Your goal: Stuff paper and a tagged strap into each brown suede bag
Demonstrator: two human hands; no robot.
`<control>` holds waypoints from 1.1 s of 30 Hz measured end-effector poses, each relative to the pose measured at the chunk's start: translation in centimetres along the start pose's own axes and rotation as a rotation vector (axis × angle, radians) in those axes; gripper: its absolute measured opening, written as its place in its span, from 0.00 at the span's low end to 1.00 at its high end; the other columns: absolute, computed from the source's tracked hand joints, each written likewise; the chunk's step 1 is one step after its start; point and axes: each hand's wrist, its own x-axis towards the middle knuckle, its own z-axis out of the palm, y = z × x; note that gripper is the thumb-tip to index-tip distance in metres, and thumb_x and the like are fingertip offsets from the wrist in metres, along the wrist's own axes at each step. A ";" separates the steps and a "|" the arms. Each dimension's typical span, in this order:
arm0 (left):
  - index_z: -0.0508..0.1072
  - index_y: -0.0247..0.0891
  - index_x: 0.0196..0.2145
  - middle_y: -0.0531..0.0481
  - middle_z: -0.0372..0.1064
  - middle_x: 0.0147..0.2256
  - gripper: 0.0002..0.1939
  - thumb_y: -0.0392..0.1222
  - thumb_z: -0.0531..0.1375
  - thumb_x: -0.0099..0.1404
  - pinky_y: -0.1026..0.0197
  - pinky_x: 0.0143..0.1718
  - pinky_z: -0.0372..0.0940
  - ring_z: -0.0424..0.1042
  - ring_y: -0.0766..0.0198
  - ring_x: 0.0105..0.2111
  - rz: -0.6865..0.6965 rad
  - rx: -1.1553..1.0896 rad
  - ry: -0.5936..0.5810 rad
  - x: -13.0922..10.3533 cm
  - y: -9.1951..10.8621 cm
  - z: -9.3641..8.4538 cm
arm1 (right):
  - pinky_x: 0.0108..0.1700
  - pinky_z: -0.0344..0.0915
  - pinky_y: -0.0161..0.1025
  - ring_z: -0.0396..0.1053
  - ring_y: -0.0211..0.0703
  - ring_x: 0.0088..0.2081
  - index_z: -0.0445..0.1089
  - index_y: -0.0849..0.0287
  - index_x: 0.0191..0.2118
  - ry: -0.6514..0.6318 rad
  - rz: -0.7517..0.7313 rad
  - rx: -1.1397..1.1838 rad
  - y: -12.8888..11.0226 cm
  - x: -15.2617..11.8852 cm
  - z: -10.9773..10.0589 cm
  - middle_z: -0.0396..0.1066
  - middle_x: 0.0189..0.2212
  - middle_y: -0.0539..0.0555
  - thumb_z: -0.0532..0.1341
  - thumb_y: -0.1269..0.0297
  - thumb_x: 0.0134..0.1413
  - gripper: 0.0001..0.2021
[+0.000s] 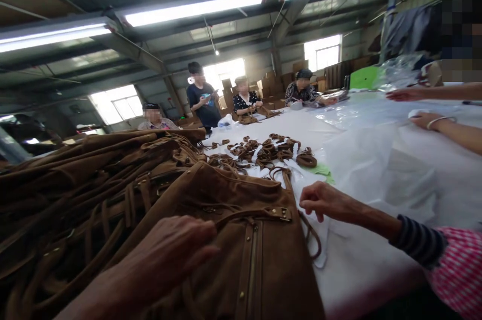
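A brown bag (278, 264) with a zip, brass studs and a buckled strap (263, 214) lies in front of me. My left hand (176, 244) is over its front panel, fingers stretched out and thumb apart, fingertips beside the strap's left end. Just off the bag's right edge, my right hand (327, 202) has its fingers curled in. Whether anything sits inside them is hidden. A thin brown cord (314, 242) loops down below the right hand, over a white tag-like piece.
Brown bags (75, 179) are heaped on the left. Bundled brown straps (267, 151) with white ties lie on the white-covered table (361, 254), near a green piece (322, 172). A co-worker's hands (422, 119) reach in from the right. Several people are at the far side.
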 end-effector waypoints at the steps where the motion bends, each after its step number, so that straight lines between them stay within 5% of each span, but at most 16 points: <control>1: 0.76 0.45 0.35 0.54 0.73 0.30 0.13 0.52 0.57 0.72 0.64 0.34 0.61 0.72 0.63 0.31 0.032 0.036 -0.082 2.4 1.3 0.5 | 0.23 0.63 0.33 0.71 0.40 0.21 0.73 0.62 0.30 -0.015 0.011 0.019 0.1 -0.3 0.5 0.75 0.26 0.53 0.60 0.60 0.54 0.10; 5: 0.74 0.39 0.38 0.45 0.73 0.40 0.11 0.47 0.57 0.73 0.56 0.45 0.63 0.70 0.53 0.44 0.127 0.110 -0.029 13.1 5.5 5.0 | 0.25 0.63 0.33 0.71 0.41 0.25 0.76 0.61 0.35 0.040 -0.034 -0.060 -1.2 -0.9 2.8 0.75 0.27 0.53 0.62 0.61 0.54 0.09; 9: 0.74 0.38 0.42 0.42 0.70 0.46 0.13 0.51 0.57 0.72 0.48 0.52 0.63 0.68 0.52 0.48 0.171 0.073 -0.034 19.2 5.6 10.8 | 0.25 0.62 0.32 0.72 0.41 0.27 0.75 0.60 0.33 0.047 -0.061 -0.051 -1.1 -0.7 2.7 0.74 0.27 0.51 0.61 0.65 0.53 0.07; 13: 0.75 0.43 0.42 0.44 0.66 0.48 0.19 0.61 0.56 0.71 0.41 0.54 0.61 0.65 0.50 0.51 0.187 -0.038 -0.020 20.0 3.7 13.7 | 0.25 0.63 0.33 0.70 0.38 0.21 0.73 0.60 0.31 0.150 -0.001 -0.045 0.6 0.7 0.1 0.71 0.22 0.48 0.59 0.66 0.52 0.07; 18: 0.74 0.41 0.37 0.47 0.68 0.44 0.17 0.54 0.52 0.75 0.46 0.54 0.60 0.65 0.53 0.49 0.074 -0.166 0.061 20.2 1.7 14.5 | 0.28 0.63 0.34 0.69 0.38 0.23 0.74 0.61 0.32 0.323 -0.010 -0.153 1.9 5.2 -2.4 0.71 0.23 0.49 0.60 0.67 0.50 0.06; 25: 0.74 0.39 0.32 0.49 0.72 0.34 0.21 0.51 0.50 0.76 0.59 0.39 0.60 0.69 0.60 0.37 0.012 -0.271 0.060 20.8 0.5 14.9 | 0.20 0.57 0.31 0.67 0.35 0.18 0.71 0.61 0.36 0.206 0.081 -0.012 0.2 10.1 0.4 0.72 0.22 0.49 0.60 0.67 0.49 0.07; 33: 0.81 0.42 0.38 0.48 0.73 0.42 0.11 0.50 0.64 0.66 0.57 0.48 0.61 0.68 0.56 0.46 0.180 -0.519 0.038 20.4 -0.3 14.1 | 0.19 0.50 0.29 0.64 0.34 0.19 0.67 0.60 0.49 0.142 0.088 0.249 -0.3 7.0 1.2 0.66 0.21 0.43 0.63 0.66 0.44 0.22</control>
